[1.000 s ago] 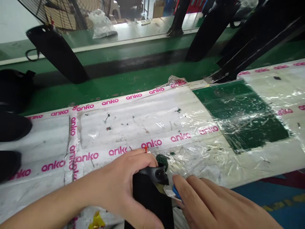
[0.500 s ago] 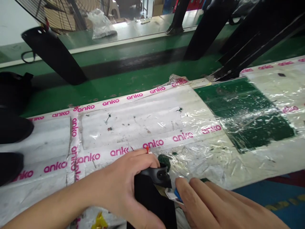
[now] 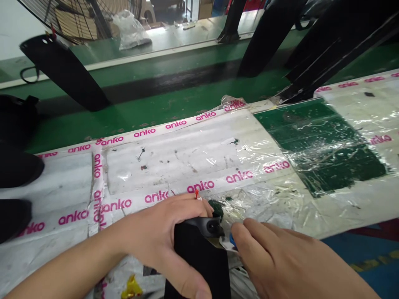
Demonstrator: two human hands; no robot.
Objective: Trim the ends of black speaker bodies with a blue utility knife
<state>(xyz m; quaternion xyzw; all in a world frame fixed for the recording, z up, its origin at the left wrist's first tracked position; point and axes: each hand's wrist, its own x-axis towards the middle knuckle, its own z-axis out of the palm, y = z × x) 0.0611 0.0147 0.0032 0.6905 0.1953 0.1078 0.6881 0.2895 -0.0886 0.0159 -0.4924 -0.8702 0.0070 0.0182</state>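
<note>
My left hand (image 3: 170,232) is wrapped around a long black plastic part (image 3: 204,265), thumb on the near side and fingers over its far edge. At the part's upper end is a curved rim with a hole (image 3: 213,225). My right hand (image 3: 271,249) is closed on a small blue tool (image 3: 232,239) with a pale flat tip, mostly hidden by the fingers. That tip lies beside the rim's right end; I cannot tell whether they touch. A small red-orange piece (image 3: 196,194) shows by my left fingers.
Taped white sheeting (image 3: 174,162) with pink lettering covers the bench. Behind it runs a green surface (image 3: 149,99), where a similar black part (image 3: 65,72) stands tilted at left. More black parts (image 3: 271,37) lean at right. A yellow scrap (image 3: 131,286) lies near my left forearm.
My right hand has shifted slightly up and turned, the blue tool moving with it along the rim's end. My left hand keeps its hold, and the black part has moved only a little.
</note>
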